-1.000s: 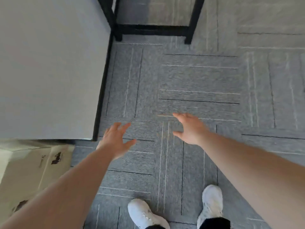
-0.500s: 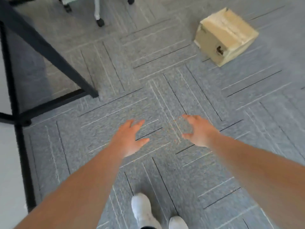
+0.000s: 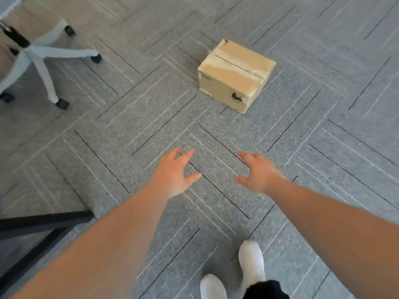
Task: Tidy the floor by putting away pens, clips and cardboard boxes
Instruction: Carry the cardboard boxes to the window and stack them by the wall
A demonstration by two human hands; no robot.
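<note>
Both hands reach forward over the grey carpet floor [image 3: 129, 134], each with its fingers spread apart and nothing in its grasp. At the far left stands one office chair base [image 3: 34, 55], pale grey, with dark casters at the ends of its legs; five casters show, though the picture is blurred there. Below it, at the lower left edge, two black bars of a table frame [image 3: 41, 221] cross the floor. Next comes the left hand [image 3: 172, 173], palm down, thumb pointing toward the other hand. Just beside it, with a gap of bare carpet between the two, is the right hand [image 3: 257, 173], also palm down and thumb turned inward. Neither hand touches anything. Ahead of the right hand, well apart from both, sits one cardboard box [image 3: 235, 74] on the floor, closed, with clear tape along its top seam and a small dark printed mark on the near side. Near the bottom edge, between the forearms, two white shoes [image 3: 251, 262] stand on the carpet. No pens or clips can be made out.
</note>
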